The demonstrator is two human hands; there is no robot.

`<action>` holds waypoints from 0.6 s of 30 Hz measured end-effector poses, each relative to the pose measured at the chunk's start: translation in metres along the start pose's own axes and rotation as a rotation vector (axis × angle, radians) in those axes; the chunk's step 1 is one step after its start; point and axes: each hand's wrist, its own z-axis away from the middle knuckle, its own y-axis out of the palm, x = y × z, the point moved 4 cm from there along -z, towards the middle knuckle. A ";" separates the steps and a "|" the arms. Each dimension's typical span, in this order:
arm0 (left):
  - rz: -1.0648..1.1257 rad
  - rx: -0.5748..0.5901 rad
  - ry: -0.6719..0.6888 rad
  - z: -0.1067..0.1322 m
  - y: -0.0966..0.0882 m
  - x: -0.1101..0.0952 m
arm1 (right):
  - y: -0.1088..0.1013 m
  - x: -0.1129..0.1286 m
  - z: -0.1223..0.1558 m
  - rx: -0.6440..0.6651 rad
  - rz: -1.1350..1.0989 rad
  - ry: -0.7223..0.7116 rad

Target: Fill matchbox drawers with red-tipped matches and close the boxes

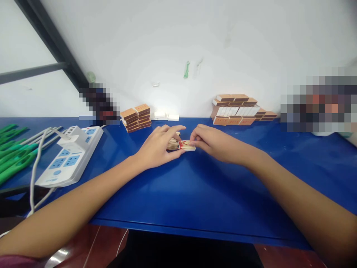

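Note:
A small white matchbox tray [190, 148] lies on the blue table, with red-headed matches [184, 143] in it. My left hand [157, 147] is at the tray's left end, its thumb on the near edge and a finger at the far side, the index finger stretched out above. Beneath that hand's fingers is a pile of loose matches [173, 144], partly hidden. My right hand [208, 143] reaches over the tray's right end with thumb and fingers pinched together. Whatever is between those fingertips is too small to make out.
Stacked matchboxes stand at the back left [136, 118] and back right [235, 110] by the wall. Small white boxes [173, 117] lie between them. A white power strip [72, 160] with a plugged-in adapter and cables is at left, beside green-handled tools [19, 160].

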 end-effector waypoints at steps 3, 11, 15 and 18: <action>0.016 0.019 0.014 0.000 0.001 -0.005 | 0.006 0.002 0.002 0.060 0.041 0.009; 0.044 0.049 0.001 0.001 0.002 -0.006 | 0.005 -0.009 0.003 0.111 0.080 -0.002; 0.059 0.065 -0.010 0.001 0.002 -0.005 | 0.004 -0.008 0.002 0.134 0.076 0.014; 0.064 0.079 -0.012 0.001 0.002 -0.005 | 0.005 -0.005 0.002 0.136 0.073 0.015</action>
